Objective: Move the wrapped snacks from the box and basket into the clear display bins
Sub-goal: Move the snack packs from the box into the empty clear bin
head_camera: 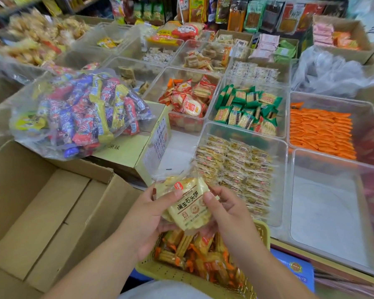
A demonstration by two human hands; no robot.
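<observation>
The left hand [145, 214] curls round the left edge of the pale yellow snack pack [187, 209], thumb on its face; the right hand [227, 212] pinches the opposite edge. Directly below the grip sits the yellow basket [160, 271]; up-right of it, a clear bin [283, 182]. The pack looks light, crinkly, probably brittle inside: edge holds suit it.

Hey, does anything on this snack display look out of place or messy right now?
Two things. A big clear bag of mixed candies lies slumped on a carton, overhanging its left side. A crumpled plastic bag sits among the bins at the right. Nothing looks spilled.
</observation>
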